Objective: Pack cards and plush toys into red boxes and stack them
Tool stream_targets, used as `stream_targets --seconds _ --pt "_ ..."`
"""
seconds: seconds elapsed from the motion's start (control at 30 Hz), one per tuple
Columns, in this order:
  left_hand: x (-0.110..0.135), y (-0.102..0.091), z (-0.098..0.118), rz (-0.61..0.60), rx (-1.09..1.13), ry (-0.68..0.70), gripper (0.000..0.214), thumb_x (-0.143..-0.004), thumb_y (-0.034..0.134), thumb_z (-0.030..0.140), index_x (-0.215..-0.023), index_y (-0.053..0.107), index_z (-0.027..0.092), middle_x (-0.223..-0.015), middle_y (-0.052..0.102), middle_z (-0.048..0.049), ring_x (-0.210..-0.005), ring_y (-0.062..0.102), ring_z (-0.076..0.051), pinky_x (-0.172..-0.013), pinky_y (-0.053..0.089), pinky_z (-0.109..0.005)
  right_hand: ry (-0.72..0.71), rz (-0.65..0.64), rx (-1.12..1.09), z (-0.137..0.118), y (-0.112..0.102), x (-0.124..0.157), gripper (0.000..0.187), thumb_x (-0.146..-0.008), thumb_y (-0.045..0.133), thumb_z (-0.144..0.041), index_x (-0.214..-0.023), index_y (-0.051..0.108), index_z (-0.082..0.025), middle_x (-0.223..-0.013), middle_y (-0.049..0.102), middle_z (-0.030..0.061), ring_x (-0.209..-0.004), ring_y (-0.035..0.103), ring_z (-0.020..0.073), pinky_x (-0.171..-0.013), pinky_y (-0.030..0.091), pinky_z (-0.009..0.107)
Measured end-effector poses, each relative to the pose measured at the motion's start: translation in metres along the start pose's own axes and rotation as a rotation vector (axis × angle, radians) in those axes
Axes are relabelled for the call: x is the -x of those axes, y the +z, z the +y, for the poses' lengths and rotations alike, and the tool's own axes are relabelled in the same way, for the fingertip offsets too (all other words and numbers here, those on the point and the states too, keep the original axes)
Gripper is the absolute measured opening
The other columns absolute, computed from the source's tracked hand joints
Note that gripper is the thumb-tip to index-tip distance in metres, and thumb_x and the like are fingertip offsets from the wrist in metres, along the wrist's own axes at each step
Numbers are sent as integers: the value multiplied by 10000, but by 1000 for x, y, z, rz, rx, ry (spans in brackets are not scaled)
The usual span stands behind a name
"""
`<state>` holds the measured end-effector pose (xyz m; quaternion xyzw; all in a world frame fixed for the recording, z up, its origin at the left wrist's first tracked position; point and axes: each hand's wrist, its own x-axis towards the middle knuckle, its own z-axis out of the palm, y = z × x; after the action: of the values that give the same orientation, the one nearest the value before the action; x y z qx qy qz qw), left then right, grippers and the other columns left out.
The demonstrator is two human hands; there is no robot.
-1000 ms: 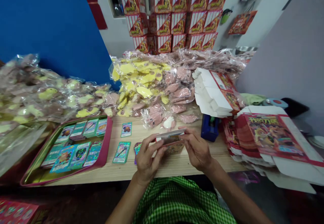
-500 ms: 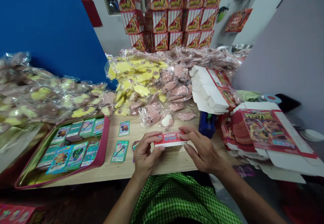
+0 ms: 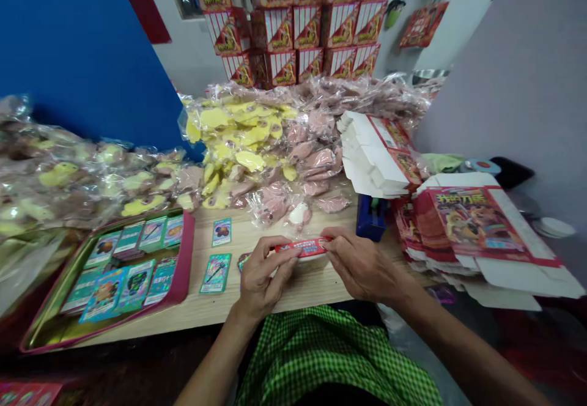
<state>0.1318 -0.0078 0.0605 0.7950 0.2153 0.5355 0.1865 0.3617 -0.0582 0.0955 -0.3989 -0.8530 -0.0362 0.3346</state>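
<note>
To the right of the pink-rimmed tin [image 3: 186, 259], past the loose cards [image 3: 215, 273] lying just beside it, I see a small red box [image 3: 312, 246] held between two hands at the wooden table [image 3: 312, 290]. The left hand [image 3: 262, 276], nearer the tin, has its fingers curled on one end of the box; the right hand [image 3: 360, 265], farther from the tin, pinches the other end. Behind and right of the tin, bagged yellow toys [image 3: 250, 160] lie heaped. Well to its right are a blue tape dispenser [image 3: 370, 219] and flattened printed cartons [image 3: 486, 228].
</note>
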Motion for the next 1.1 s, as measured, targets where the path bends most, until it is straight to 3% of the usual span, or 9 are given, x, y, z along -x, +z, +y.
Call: stream_targets --seconds 0.13,0.27,0.33,0.47,0.53,0.6,0.73,0.87,1.1 --pt "0 -7 -5 -133 -96 141 285 -961 672 217 -1242 686 169 -1249 683 -148 -1139 678 -220 -900 611 -351 -94 26 20 4 1 5 192 -997 384 -58 -1069 532 -157 -1087 667 175 -1052 662 269 -842 613 398" --pt "-4 -5 2 -156 -211 208 291 -929 675 82 -1212 687 149 -1225 701 -133 -1101 697 -186 -913 604 -301 -15 125 -83 1 7 10 279 -978 385 -23 -1132 553 -184 -1130 674 138 -1113 654 230 -890 602 373" --pt "-5 -1 6 -129 -263 200 298 -922 668 51 -1201 698 153 -1209 705 -119 -1063 703 -171 -896 597 -273 231 213 -147 3 7 17 263 -960 421 -47 -1109 581 -193 -1174 664 132 -1206 622 232 -974 572 388" --pt "-4 9 9 -58 -329 192 279 -910 683 43 -1170 712 141 -1190 711 -114 -1036 711 -170 -917 582 -266 1154 424 -85 24 2 40 246 -818 524 -74 -1032 609 -163 -1215 628 176 -1260 585 296 -1085 495 467" --pt "-5 16 11 -51 -319 197 266 -918 676 50 -1163 713 145 -1175 712 -110 -1021 714 -169 -903 586 -263 1375 438 -100 41 2 48 283 -796 562 -110 -1074 607 -137 -1201 630 194 -1153 650 311 -983 560 463" --pt "-7 21 11 -56 -305 199 263 -916 683 61 -1160 712 153 -1164 710 -103 -998 716 -164 -877 593 -256 1478 407 -192 58 6 49 267 -832 571 -175 -1093 608 -136 -1125 668 170 -902 733 271 -728 621 378" --pt "-10 24 10 -51 -302 173 261 -909 705 76 -1155 714 162 -1134 711 -88 -966 724 -152 -846 602 -238 1611 334 -415 78 11 41 158 -879 545 -211 -998 639 -167 -835 715 63 -565 705 188 -418 468 222" --pt "-10 22 8 -54 -293 167 261 -910 705 79 -1158 714 161 -1130 712 -88 -970 729 -153 -831 603 -232 1642 282 -566 72 -4 44 21 -823 613 -171 -837 616 -186 -655 675 7 -541 698 178 -423 447 186" --pt "-12 24 9 -23 -275 177 217 -919 693 79 -1121 720 153 -1096 716 -87 -940 729 -147 -813 602 -226 1601 264 -741 57 -38 56 142 -802 664 -242 -765 531 -208 -732 701 23 -649 742 212 -570 578 275"
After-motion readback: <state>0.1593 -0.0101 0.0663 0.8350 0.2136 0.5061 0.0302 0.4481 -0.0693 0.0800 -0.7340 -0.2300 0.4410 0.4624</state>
